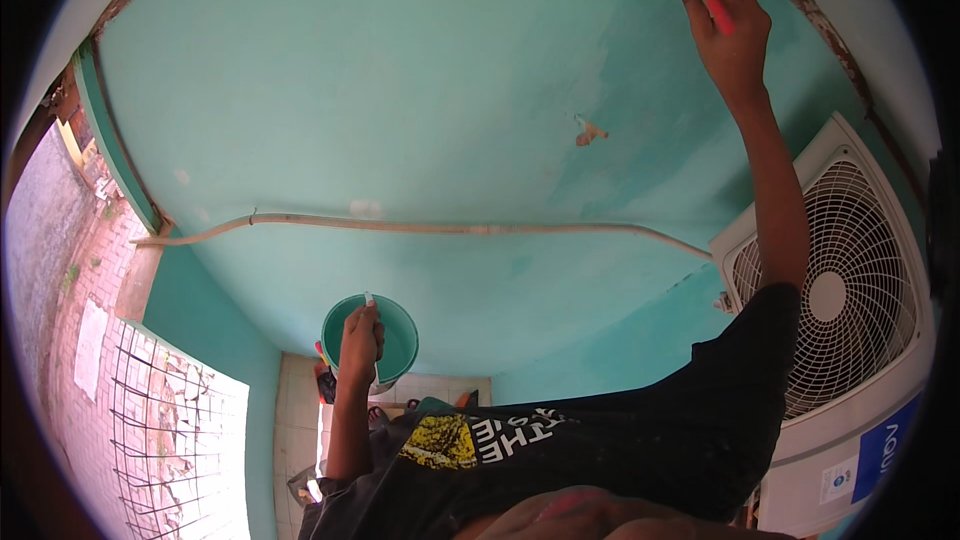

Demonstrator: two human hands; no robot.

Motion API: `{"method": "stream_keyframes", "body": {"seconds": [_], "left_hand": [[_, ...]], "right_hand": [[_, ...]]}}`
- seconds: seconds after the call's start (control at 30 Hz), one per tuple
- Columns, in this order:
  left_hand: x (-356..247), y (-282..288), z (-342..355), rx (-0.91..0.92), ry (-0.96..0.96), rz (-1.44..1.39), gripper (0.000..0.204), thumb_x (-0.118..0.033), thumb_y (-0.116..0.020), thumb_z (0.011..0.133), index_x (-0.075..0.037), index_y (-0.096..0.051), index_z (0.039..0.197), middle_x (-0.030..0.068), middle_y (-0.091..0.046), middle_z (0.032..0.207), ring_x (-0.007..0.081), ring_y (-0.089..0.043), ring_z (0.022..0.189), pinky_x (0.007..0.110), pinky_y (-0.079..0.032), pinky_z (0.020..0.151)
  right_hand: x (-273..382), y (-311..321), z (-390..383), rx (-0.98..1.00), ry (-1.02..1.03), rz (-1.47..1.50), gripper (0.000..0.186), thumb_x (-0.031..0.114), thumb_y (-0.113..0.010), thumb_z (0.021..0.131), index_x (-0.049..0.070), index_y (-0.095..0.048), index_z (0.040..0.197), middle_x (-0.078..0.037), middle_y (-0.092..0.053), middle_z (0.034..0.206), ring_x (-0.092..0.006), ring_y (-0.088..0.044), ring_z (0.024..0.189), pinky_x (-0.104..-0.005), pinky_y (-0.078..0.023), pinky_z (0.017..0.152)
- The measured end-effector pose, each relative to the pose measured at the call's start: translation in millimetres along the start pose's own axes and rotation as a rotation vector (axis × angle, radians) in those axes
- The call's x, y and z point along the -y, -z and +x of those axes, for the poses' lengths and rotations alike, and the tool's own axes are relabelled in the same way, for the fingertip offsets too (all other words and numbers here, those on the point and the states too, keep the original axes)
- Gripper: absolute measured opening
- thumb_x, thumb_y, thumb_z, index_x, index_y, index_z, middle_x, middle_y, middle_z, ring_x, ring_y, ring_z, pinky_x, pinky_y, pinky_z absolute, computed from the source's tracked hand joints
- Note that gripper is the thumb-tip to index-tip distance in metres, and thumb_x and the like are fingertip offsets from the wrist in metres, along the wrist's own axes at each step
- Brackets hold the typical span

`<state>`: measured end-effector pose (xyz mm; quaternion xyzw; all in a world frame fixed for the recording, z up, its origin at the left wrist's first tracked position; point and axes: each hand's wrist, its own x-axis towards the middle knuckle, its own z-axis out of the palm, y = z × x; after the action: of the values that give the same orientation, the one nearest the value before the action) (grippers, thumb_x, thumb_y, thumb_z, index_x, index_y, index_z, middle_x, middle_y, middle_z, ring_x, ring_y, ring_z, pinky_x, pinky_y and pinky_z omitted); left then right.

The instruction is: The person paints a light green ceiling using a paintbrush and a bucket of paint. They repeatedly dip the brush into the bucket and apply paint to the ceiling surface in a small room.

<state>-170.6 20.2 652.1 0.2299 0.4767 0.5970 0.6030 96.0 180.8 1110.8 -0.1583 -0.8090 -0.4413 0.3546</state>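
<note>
High at the upper right, my right hand (728, 28) is closed around a paintbrush (720, 16) with a red handle. Its pale teal tip touches or nearly touches the top of the turquoise wall (400, 90); part of it is cut off by the picture's edge. Darker teal patches show on the wall below that hand. Down at the lower middle, my left hand (360, 338) is closed on the handle of a bucket (402, 328), which is green inside. The handle's pale end sticks up above my fist, and my fingers hide the rest.
A beige pipe (400, 225) runs across the wall to a white air-conditioner outdoor unit (828, 290) close by my right arm. A brown chipped spot (590, 133) marks the wall. At the left, a metal grille (165, 440) faces a paved outdoor area. Tiled floor (297, 390) lies below.
</note>
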Motion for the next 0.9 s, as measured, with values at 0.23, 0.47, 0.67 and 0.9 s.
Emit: {"method": "stream_keyframes", "body": {"seconds": [0.23, 0.47, 0.67, 0.9], "left_hand": [[15, -8, 6, 0.02, 0.034, 0.036, 0.033, -0.031, -0.045, 0.1, -0.014, -0.042, 0.073, -0.0075, -0.032, 0.055, 0.003, -0.025, 0.042, 0.024, -0.018, 0.036], [14, -14, 11, 0.051, 0.042, 0.055, 0.032, -0.031, -0.046, 0.1, -0.014, -0.043, 0.073, -0.0073, -0.032, 0.055, 0.0031, -0.025, 0.042, 0.024, -0.019, 0.036], [11, -17, 15, 0.06, 0.056, 0.048, 0.033, -0.03, -0.046, 0.1, -0.014, -0.043, 0.072, -0.0073, -0.032, 0.055, 0.003, -0.025, 0.042, 0.024, -0.019, 0.037], [8, -18, 19, 0.062, 0.039, 0.068, 0.033, -0.03, -0.045, 0.101, -0.013, -0.044, 0.073, -0.0072, -0.031, 0.054, 0.0031, -0.025, 0.042, 0.023, -0.018, 0.037]], "right_hand": [[87, -26, -89, 0.615, 0.132, 0.243, 0.015, 0.005, -0.072, 0.078, 0.008, -0.067, 0.091, -0.011, -0.066, 0.095, -0.0246, -0.068, 0.086, -0.0334, -0.056, 0.077], [-2, 6, -20, 0.268, -0.442, 0.336, 0.01, 0.011, -0.064, 0.09, 0.007, -0.066, 0.1, -0.006, -0.065, 0.08, -0.013, -0.06, 0.067, -0.0278, -0.052, 0.064], [46, -11, -71, 0.298, 0.311, -0.07, 0.021, 0.01, -0.071, 0.075, 0.014, -0.066, 0.096, -0.004, -0.063, 0.1, -0.0199, -0.067, 0.079, -0.0293, -0.056, 0.061], [36, -14, -60, 0.43, -0.1, 0.4, 0.008, 0.009, -0.065, 0.088, 0.005, -0.065, 0.095, -0.007, -0.067, 0.086, -0.0198, -0.066, 0.071, -0.0302, -0.054, 0.064]]}}
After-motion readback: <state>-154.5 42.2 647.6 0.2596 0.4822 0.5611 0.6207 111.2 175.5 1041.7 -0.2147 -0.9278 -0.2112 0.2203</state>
